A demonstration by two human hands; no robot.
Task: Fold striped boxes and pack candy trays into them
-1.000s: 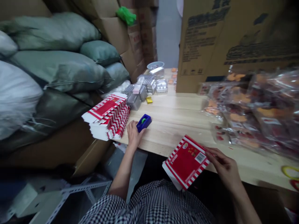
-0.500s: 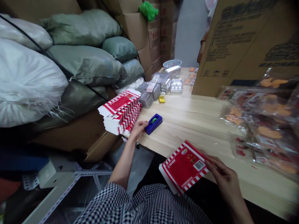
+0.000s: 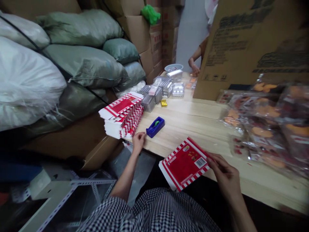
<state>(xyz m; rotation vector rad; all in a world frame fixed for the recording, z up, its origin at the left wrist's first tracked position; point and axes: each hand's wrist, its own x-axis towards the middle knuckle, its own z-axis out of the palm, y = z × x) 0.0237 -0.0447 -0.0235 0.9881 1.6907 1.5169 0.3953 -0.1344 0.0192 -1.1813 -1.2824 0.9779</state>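
My right hand [image 3: 225, 174] grips the right edge of a flat red carton [image 3: 184, 166] with white stripes and a barcode, tilted over the table's front edge. My left hand [image 3: 139, 141] is closed in a pinch just off the front left end of a blue tape dispenser [image 3: 155, 127] with a green roll core. Anything between those fingertips is too small to make out. Beside that hand, a stack of folded red-and-white cartons [image 3: 124, 112] stands at the table's left edge.
Clear plastic boxes [image 3: 163, 87] and a yellow packet [image 3: 163, 102] lie farther back, near a basin [image 3: 173, 67]. A large cardboard box [image 3: 229, 64] rises behind bagged orange items [image 3: 263, 129]. Stuffed sacks [image 3: 89, 64] pile on the left. A co-worker's hand [image 3: 195, 69] shows at the back.
My left hand has moved down and left, away from the dispenser's end. My right hand still holds the carton. The co-worker's forearm and hand have come into view.
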